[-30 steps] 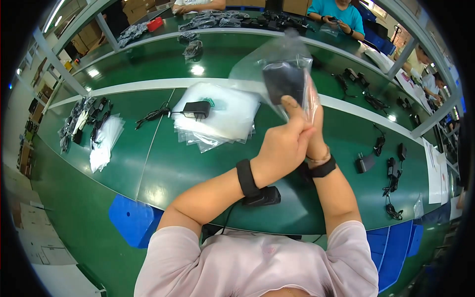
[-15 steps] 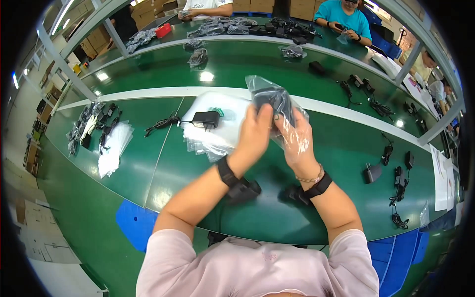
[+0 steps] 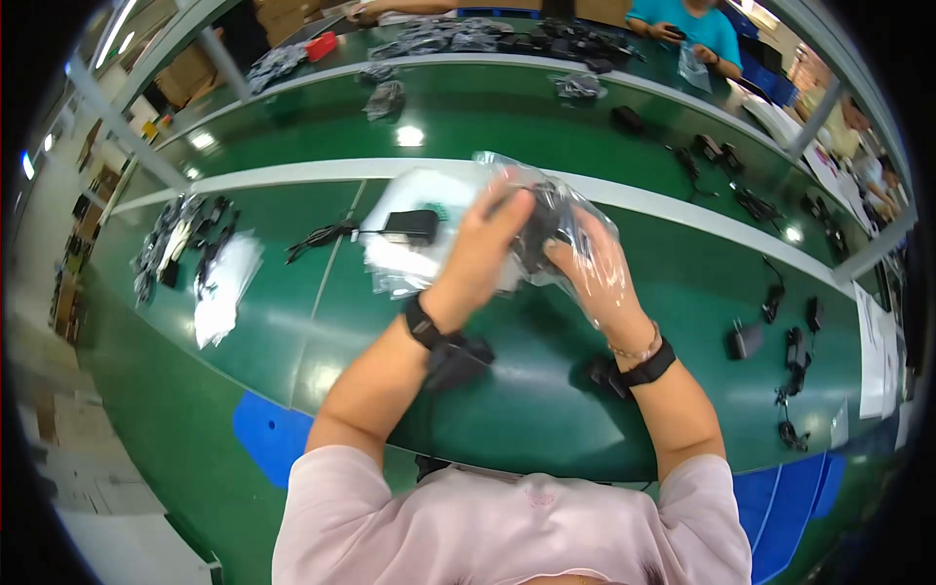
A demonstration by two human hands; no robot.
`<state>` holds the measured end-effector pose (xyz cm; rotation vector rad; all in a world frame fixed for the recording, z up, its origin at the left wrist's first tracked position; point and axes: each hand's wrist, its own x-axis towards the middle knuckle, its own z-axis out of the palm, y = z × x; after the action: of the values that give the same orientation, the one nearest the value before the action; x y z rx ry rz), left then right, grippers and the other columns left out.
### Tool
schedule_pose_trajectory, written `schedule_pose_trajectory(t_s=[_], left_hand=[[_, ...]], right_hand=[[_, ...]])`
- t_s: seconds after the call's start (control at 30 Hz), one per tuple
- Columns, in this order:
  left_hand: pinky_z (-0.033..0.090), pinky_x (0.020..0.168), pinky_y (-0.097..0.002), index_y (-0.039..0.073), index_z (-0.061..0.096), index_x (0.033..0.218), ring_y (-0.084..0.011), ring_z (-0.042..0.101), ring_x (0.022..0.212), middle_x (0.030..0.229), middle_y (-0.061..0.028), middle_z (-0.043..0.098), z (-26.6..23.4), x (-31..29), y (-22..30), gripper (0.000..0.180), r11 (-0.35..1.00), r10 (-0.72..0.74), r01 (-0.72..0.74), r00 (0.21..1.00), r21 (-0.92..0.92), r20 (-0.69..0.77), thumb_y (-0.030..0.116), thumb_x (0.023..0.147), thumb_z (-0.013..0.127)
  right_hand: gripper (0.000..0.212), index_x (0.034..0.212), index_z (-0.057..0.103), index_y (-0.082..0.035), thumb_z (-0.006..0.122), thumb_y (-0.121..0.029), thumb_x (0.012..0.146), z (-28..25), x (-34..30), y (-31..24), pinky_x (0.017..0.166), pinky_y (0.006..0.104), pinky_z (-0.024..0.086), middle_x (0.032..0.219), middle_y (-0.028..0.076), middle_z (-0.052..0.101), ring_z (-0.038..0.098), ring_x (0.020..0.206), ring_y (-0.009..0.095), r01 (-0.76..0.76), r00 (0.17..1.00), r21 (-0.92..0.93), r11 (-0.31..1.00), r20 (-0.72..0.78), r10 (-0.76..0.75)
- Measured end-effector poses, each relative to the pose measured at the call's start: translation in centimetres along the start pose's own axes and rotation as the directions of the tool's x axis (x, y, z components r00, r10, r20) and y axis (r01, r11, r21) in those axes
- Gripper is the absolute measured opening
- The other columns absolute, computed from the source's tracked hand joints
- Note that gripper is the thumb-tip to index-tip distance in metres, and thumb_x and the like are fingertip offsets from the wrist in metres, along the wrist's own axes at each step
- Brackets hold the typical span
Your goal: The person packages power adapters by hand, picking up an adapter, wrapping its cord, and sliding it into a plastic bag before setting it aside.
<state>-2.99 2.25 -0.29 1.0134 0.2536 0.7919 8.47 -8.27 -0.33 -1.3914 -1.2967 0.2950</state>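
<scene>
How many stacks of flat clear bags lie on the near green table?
2. One stack lies toward the left end; the other stack lies under a black adapter, partly hidden by the left hand. More may be hidden.

This is a factory workshop of the packing or assembly sort. A long green counter (image 3: 673, 283) runs across it under a grey metal frame (image 3: 127, 127). Black adapters (image 3: 410, 227) lie in several spots, with flat clear bags (image 3: 222, 307) among them and a heap of small bagged goods (image 3: 439, 37) at the far side. Across from here a co-worker (image 3: 697, 29) handles a clear bag. Cartons (image 3: 278, 18), tube lamps (image 3: 119, 34) and a plain green floor (image 3: 146, 390) surround the counter.
</scene>
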Motion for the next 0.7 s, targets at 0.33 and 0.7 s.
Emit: schedule_pose_trajectory(t_s=[0.33,0.7], left_hand=[[0.046,0.077,-0.0260,0.003,0.054,0.108,-0.0105,0.055,0.089,0.099,-0.0032,0.059,-0.3,-2.1,-2.8,0.029,0.999,-0.047,0.045,0.997,0.027,0.060,0.017,0.084,0.061],[0.049,0.076,-0.0292,0.003,0.059,0.097,-0.0155,0.060,0.085,0.091,-0.0058,0.062,-1.1,-0.7,-3.2,0.021,0.975,-0.163,0.155,0.986,-0.160,-0.043,0.004,0.077,0.062]], right_hand=[[0.032,0.104,0.049,0.004,0.061,-0.008,0.077,1.8,-0.1,1.0,0.072,0.0367,0.042,0.090,0.017,0.054,0.052,0.081,0.029,0.351,0.936,-0.223,0.909,0.063,-0.346],[0.054,0.125,0.042,0.001,0.064,-0.018,0.080,-2.6,1.6,2.2,0.091,0.0386,0.039,0.122,0.014,0.046,0.045,0.112,0.027,-0.025,0.888,0.005,1.000,0.460,0.020]])
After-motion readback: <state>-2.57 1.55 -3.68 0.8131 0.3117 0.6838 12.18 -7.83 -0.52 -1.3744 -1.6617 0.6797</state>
